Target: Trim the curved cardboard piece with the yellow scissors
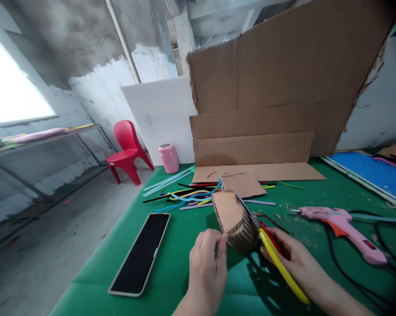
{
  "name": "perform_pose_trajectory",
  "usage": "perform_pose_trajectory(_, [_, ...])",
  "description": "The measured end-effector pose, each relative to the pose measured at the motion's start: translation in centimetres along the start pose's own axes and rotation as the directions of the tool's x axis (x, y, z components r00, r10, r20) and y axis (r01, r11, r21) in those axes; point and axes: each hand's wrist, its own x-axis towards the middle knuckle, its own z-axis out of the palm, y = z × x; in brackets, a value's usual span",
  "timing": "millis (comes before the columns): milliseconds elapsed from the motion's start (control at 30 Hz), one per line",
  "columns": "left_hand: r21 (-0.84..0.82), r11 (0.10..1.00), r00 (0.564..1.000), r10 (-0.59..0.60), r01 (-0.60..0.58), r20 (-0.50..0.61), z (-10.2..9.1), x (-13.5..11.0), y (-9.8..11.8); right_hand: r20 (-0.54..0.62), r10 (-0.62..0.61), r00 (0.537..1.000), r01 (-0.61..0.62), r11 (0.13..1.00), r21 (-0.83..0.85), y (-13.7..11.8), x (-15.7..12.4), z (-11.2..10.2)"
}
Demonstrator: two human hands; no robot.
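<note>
fingers (pixel 222 245) of left hand (pixel 206 263) pinched shut on lower rim of cardboard piece (pixel 232 215), held just above green tabletop (pixel 180 267), near middle of near edge. right hand (pixel 294 259) curled closed around scissors (pixel 277 260), yellow and red handles, blades against piece's right side. phone (pixel 140 252) flat toward left edge. pink glue gun (pixel 342 226) toward right edge. coloured sticks (pixel 187 195) behind piece. cardboard sheets (pixel 266 101) propped at far edge.

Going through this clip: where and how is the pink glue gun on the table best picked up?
Probably by its handle, from above on the right. The pink glue gun lies flat on the green table, nozzle pointing left and handle angled toward the near right edge; the handle offers a clear grip away from the nozzle.
</note>
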Motion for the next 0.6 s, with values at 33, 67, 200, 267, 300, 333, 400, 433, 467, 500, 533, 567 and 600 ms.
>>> perform_pose_trajectory(33, [-0.015,1.000,1.000,-0.014,0.014,0.010,0.0,-0.1,0.0,0.016,0.001,1.000,-0.001,1.000,0.006,0.0,0.0,0.0])
perform_pose_trajectory(67, [-0.033,0.999,0.999,-0.030,0.031,0.024,0.0,-0.2,0.0,0.029,0.003,1.000,-0.003,1.000,0.010,0.1,0.0,-0.1])
perform_pose_trajectory(200, [-0.174,0.962,0.973,-0.186,0.209,0.137,-0.2,-0.1,0.2,0.057,0.012,0.998,-0.013,1.000,0.014,0.3,0.1,-0.2])
perform_pose_trajectory(267, [-0.235,0.908,0.929,-0.296,0.346,0.224,-0.4,0.2,0.4,0.064,0.018,0.998,-0.019,1.000,0.014,0.5,0.1,-0.2])
perform_pose_trajectory(300, [-0.255,0.880,0.905,-0.335,0.400,0.264,-0.5,0.3,0.4,0.066,0.020,0.998,-0.021,1.000,0.014,0.5,0.1,-0.2])
perform_pose_trajectory(333, [-0.276,0.851,0.880,-0.363,0.447,0.305,-0.6,0.5,0.5,0.067,0.022,0.997,-0.024,1.000,0.015,0.5,0.1,-0.2])
perform_pose_trajectory(400, [-0.330,0.794,0.842,-0.383,0.510,0.379,-0.7,0.8,0.7,0.071,0.025,0.997,-0.026,0.999,0.018,0.6,0.1,-0.2])
perform_pose_trajectory(433, [-0.358,0.769,0.830,-0.381,0.529,0.408,-0.8,0.8,0.7,0.074,0.025,0.997,-0.026,0.999,0.021,0.7,0.1,-0.2])
perform_pose_trajectory(467, [-0.384,0.749,0.821,-0.369,0.540,0.435,-0.8,0.9,0.7,0.080,0.024,0.997,-0.026,0.999,0.025,0.7,0.2,-0.2])
perform_pose_trajectory(500, [-0.405,0.733,0.816,-0.356,0.546,0.456,-0.8,0.9,0.6,0.087,0.023,0.996,-0.026,0.999,0.029,0.8,0.2,-0.3])
perform_pose_trajectory(533, [-0.420,0.722,0.811,-0.340,0.549,0.475,-0.9,0.9,0.5,0.094,0.022,0.995,-0.025,0.999,0.033,0.9,0.2,-0.3])
perform_pose_trajectory(567, [-0.430,0.716,0.809,-0.326,0.549,0.490,-0.9,0.9,0.4,0.103,0.020,0.995,-0.024,0.999,0.037,1.0,0.2,-0.3])
perform_pose_trajectory(600, [-0.436,0.713,0.806,-0.314,0.550,0.503,-1.0,0.8,0.3,0.109,0.020,0.994,-0.024,0.999,0.040,1.2,0.2,-0.3])
